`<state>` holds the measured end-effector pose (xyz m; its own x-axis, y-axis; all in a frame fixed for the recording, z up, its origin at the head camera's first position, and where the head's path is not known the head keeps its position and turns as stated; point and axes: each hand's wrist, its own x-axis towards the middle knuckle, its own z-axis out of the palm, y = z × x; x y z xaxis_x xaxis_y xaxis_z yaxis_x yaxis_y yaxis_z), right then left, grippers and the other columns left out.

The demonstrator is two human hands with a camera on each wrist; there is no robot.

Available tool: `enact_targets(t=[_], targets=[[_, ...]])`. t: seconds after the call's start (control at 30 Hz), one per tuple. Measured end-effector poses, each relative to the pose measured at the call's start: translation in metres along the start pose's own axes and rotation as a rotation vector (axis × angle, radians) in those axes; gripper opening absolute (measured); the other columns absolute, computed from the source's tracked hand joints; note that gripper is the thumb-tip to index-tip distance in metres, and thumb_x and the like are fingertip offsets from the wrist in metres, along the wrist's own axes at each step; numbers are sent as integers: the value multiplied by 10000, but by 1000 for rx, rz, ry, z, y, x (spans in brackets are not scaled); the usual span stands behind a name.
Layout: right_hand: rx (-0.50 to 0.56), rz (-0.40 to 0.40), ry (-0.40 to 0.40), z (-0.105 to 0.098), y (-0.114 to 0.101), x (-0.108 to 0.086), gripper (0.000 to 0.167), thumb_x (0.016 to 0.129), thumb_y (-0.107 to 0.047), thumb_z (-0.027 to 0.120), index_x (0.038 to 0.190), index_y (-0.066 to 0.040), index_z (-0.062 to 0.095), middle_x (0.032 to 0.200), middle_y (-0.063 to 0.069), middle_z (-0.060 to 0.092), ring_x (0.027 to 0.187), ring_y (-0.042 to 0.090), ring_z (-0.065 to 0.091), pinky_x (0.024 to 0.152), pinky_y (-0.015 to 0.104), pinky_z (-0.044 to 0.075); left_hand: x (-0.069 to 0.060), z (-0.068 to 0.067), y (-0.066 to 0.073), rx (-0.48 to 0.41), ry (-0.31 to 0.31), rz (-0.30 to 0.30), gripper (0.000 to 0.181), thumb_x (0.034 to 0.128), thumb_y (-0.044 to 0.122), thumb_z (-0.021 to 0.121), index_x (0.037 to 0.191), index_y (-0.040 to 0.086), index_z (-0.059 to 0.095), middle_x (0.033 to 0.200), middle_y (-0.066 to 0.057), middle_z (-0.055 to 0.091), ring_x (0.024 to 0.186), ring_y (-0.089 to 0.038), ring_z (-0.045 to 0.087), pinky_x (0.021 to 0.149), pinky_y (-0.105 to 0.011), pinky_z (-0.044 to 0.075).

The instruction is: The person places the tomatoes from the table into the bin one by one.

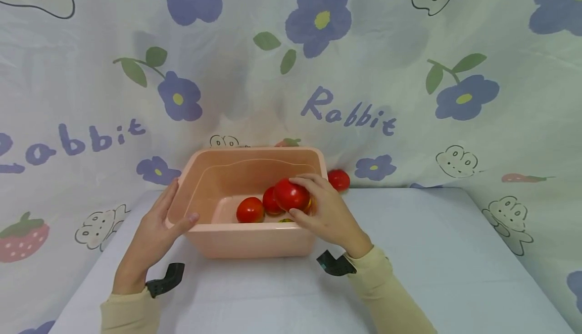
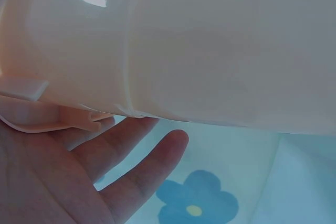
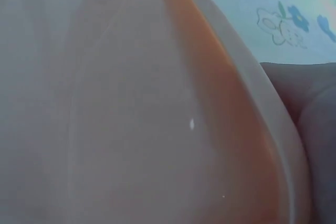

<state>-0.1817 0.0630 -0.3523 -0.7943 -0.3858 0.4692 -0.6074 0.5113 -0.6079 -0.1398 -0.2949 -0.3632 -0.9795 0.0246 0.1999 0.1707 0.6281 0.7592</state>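
A peach plastic bin (image 1: 252, 240) stands on the table. My left hand (image 1: 152, 228) rests against its left side, thumb at the front corner of the rim and fingers along the outer wall. In the left wrist view, that hand's fingers (image 2: 149, 174) lie fairly straight beside the bin wall (image 2: 210, 51). My right hand (image 1: 329, 212) holds a red tomato (image 1: 291, 195) between thumb and fingers, over the bin's right part. Below lie two more tomatoes, one red tomato (image 1: 250, 210) near the middle and another tomato (image 1: 271, 201) partly hidden. The right wrist view mostly shows the bin's inner wall (image 3: 131, 119).
Another red tomato (image 1: 339, 180) sits behind the bin's right side, partly covered. A small yellow-green thing (image 1: 285, 220) shows just above the front rim. The white table (image 1: 432, 253) ends at a patterned cloth backdrop (image 1: 254, 91).
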Motion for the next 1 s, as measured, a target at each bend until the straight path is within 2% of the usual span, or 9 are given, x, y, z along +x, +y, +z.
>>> enact_targets(t=[0.3,0.47,0.57,0.7,0.87,1.0], targets=[[-52,56,-114,-2,-4,5,543,846,-216,804,1343,-116,610,1318,37,575,1202,218,568,951,410,561,1,-1,-2,5,-8,2,920,952,355,679,1631,200,78,1680,-110,79,1506,-456,100,1072,-800,150],[-70,77,-137,-4,-4,5,533,857,-237,801,1346,-141,616,1327,29,578,1216,204,559,954,398,560,1,-1,-1,9,-8,-3,923,951,357,679,1632,191,78,1680,-113,80,1503,-465,108,1063,-805,161],[-44,100,-140,-5,-4,5,530,860,-224,802,1351,-161,613,1343,16,572,1238,195,543,954,400,560,1,-1,-1,11,-9,-8,924,952,365,677,1632,199,74,1680,-113,80,1503,-466,111,1060,-806,166],[-5,112,-114,-7,-3,4,513,868,-201,794,1348,-167,615,1349,0,571,1258,190,528,970,418,551,1,-1,0,14,-9,-11,921,953,368,676,1631,203,76,1680,-113,82,1500,-471,121,1056,-806,177],[-6,74,-40,-13,3,4,494,883,-186,780,1347,-150,615,1351,16,583,1267,206,522,1024,456,511,2,-2,1,16,-10,-12,920,953,366,676,1631,194,78,1680,-115,84,1499,-472,122,1056,-806,178],[11,36,34,-21,13,2,495,879,-167,782,1344,-116,620,1321,44,597,1161,243,564,976,464,536,2,-2,2,21,-13,-15,924,954,372,672,1631,187,71,1679,-128,81,1499,-478,114,1050,-812,174]])
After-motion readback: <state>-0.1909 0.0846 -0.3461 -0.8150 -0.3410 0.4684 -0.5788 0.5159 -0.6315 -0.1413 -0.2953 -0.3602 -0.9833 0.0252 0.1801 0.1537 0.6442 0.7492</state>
